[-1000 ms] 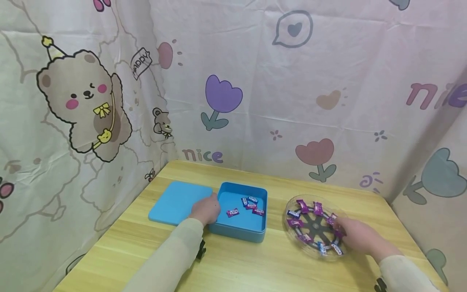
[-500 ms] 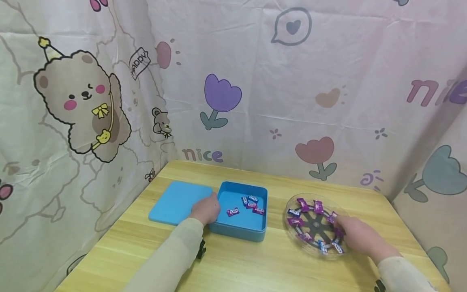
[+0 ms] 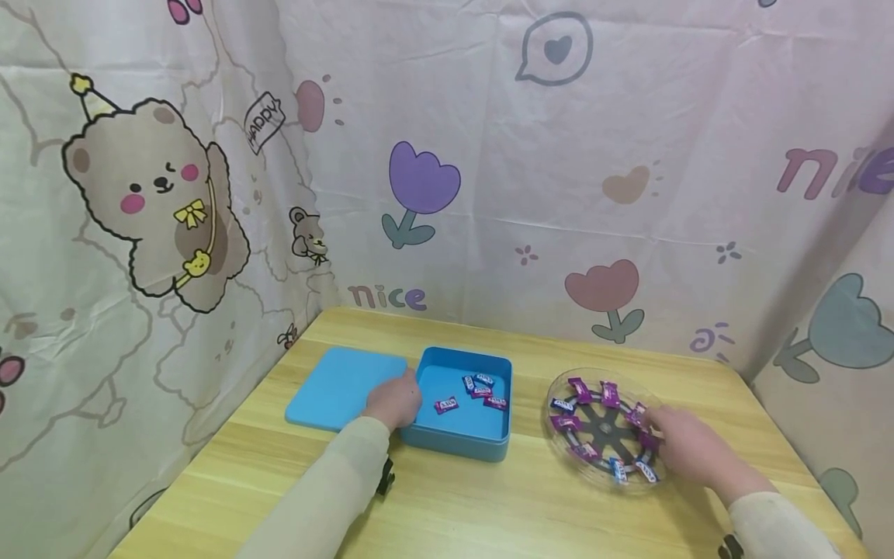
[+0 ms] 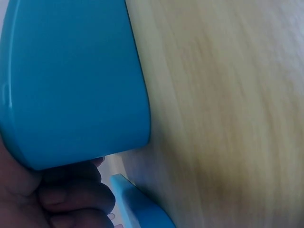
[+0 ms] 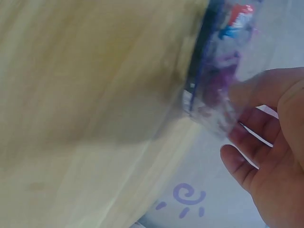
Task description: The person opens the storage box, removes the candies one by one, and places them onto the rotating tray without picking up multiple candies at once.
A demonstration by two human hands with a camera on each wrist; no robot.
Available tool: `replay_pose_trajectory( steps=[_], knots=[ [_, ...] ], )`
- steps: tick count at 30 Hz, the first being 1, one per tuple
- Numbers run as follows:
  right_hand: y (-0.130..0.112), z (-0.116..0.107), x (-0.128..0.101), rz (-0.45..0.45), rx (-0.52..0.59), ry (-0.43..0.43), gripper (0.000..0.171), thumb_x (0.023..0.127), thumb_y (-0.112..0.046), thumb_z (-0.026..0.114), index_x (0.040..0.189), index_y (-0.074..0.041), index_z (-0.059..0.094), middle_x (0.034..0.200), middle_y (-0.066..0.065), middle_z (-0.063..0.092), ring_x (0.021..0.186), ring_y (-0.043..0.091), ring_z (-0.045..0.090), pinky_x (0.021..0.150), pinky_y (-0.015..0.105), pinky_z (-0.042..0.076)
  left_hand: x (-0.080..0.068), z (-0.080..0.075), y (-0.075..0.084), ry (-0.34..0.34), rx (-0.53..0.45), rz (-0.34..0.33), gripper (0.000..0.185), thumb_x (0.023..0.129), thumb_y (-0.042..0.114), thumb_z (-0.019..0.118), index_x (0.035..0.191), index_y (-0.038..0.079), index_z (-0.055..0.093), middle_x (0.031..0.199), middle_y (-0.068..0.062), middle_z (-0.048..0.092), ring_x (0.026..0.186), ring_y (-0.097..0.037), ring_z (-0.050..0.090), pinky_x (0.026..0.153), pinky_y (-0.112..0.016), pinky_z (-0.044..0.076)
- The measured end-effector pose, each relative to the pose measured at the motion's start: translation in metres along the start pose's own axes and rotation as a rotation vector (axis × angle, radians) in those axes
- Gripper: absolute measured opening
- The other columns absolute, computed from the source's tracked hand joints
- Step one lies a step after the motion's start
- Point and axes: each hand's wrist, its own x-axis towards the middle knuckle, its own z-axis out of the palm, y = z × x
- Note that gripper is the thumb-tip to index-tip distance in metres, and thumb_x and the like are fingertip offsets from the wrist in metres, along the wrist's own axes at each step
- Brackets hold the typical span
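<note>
My left hand [image 3: 395, 399] grips the left wall of an open blue box [image 3: 455, 444]; in the left wrist view its fingers [image 4: 71, 194] curl beside the box's outer side. Several purple and blue wrapped candies [image 3: 446, 405] lie inside the box. On the right, my right hand [image 3: 694, 450] reaches over the rim of a round clear tray [image 3: 559, 458], its fingertips at a purple candy [image 3: 637, 415]. In the right wrist view, one finger overlaps a blurred purple wrapper and the others stay outside the clear wall. I cannot tell whether the fingers pinch the candy.
A flat blue lid [image 3: 335, 384] lies on the wooden table [image 3: 489, 512], left of the box and partly behind the left hand. More wrapped candies [image 3: 583, 450] ring the tray around its dark spoked middle. A printed curtain [image 3: 489, 256] hangs behind the table and along both sides.
The right hand shifts very slightly to the right at the tray's edge, with its fingertips still among the candies. The left hand and the box hold their place.
</note>
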Motion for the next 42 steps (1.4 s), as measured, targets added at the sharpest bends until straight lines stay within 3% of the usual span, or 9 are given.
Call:
replay_pose_trajectory(
  steps=[5, 12, 23, 29, 35, 42],
  knots=[
    [-0.009, -0.01, 0.007, 0.031, 0.041, -0.003, 0.032, 0.078, 0.005, 0.074, 0.108, -0.005, 0.068, 0.105, 0.014, 0.07, 0.1, 0.041, 0.064, 0.086, 0.062, 0.05, 0.001, -0.001, 0.001, -0.001, 0.001, 0.003, 0.054, 0.105, 0.018, 0.042, 0.154, -0.004, 0.035, 0.147, -0.021, 0.051, 0.104, -0.029, 0.058, 0.086, -0.054, 0.052],
    [-0.037, -0.017, 0.026, -0.02, 0.074, 0.01, 0.035, 0.081, 0.005, 0.071, 0.115, 0.0, 0.067, 0.11, 0.016, 0.069, 0.103, 0.039, 0.064, 0.089, 0.059, 0.05, 0.001, -0.003, 0.001, -0.005, 0.006, 0.011, 0.053, 0.105, 0.018, 0.043, 0.153, -0.004, 0.036, 0.142, -0.021, 0.055, 0.093, -0.028, 0.058, 0.075, -0.048, 0.054],
    [-0.099, -0.004, 0.058, -0.078, 0.14, 0.007, 0.03, 0.086, -0.009, 0.073, 0.116, -0.01, 0.067, 0.114, 0.007, 0.069, 0.109, 0.03, 0.063, 0.097, 0.053, 0.048, 0.002, -0.001, 0.0, -0.001, 0.009, 0.011, 0.052, 0.106, 0.02, 0.041, 0.152, -0.004, 0.037, 0.143, -0.02, 0.054, 0.099, -0.028, 0.057, 0.089, -0.053, 0.052],
    [-0.134, 0.004, 0.078, -0.068, 0.171, -0.022, 0.031, 0.091, -0.012, 0.071, 0.122, -0.012, 0.067, 0.115, 0.004, 0.068, 0.109, 0.024, 0.062, 0.096, 0.048, 0.05, 0.003, 0.0, 0.0, 0.002, 0.005, 0.016, 0.053, 0.106, 0.019, 0.043, 0.152, -0.006, 0.037, 0.141, -0.021, 0.055, 0.097, -0.029, 0.057, 0.086, -0.054, 0.053],
    [-0.161, 0.015, 0.096, -0.128, 0.147, -0.026, 0.032, 0.092, -0.015, 0.074, 0.124, -0.013, 0.068, 0.117, 0.003, 0.068, 0.11, 0.021, 0.061, 0.096, 0.045, 0.051, 0.003, 0.002, -0.001, 0.006, -0.003, 0.009, 0.052, 0.106, 0.02, 0.043, 0.152, -0.005, 0.038, 0.142, -0.021, 0.055, 0.1, -0.029, 0.058, 0.089, -0.055, 0.051],
    [-0.188, 0.024, 0.114, -0.192, 0.031, -0.027, 0.03, 0.091, -0.015, 0.077, 0.12, -0.014, 0.071, 0.114, 0.002, 0.068, 0.108, 0.023, 0.062, 0.093, 0.043, 0.054, 0.002, 0.001, -0.001, 0.0, -0.017, 0.003, 0.052, 0.106, 0.02, 0.043, 0.15, -0.005, 0.039, 0.141, -0.021, 0.056, 0.1, -0.03, 0.059, 0.09, -0.057, 0.051]
  ],
)
